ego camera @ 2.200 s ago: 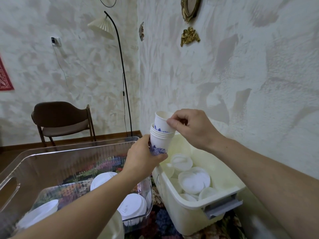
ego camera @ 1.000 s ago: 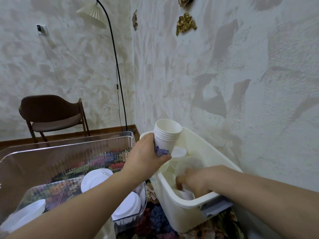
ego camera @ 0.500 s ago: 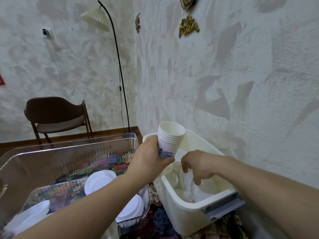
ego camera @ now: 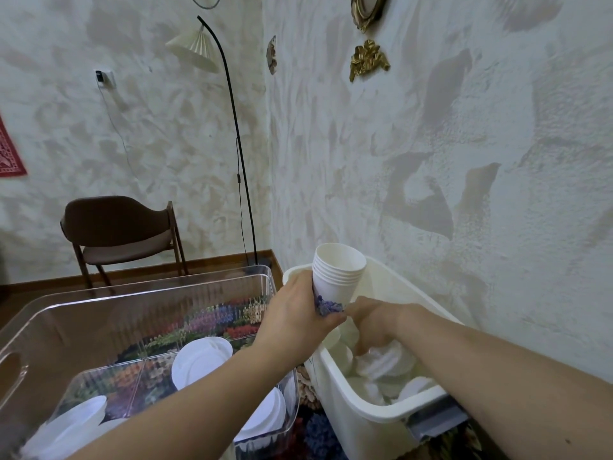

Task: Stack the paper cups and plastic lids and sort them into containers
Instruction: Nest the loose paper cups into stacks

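My left hand (ego camera: 295, 313) grips a stack of nested white paper cups (ego camera: 336, 275) with a blue print near the base, held upright above the near-left corner of the white plastic bin (ego camera: 351, 406). My right hand (ego camera: 374, 322) reaches down into that bin among loose white lids (ego camera: 386, 363) and cups; its fingertips are hidden, so what it holds cannot be told. To the left stands a clear plastic container (ego camera: 139, 293) with white lids (ego camera: 199, 360) lying in its inner tray.
A textured wall runs close along the right of the white bin. A brown chair (ego camera: 122, 234) and a floor lamp (ego camera: 232, 134) stand at the back. A flowered cloth (ego camera: 318, 429) lies under both containers.
My right hand pressed a cup into the stack, dropped into the bin, rose briefly, and now reaches down into it again. The cup stack in my left hand stayed about where it was.
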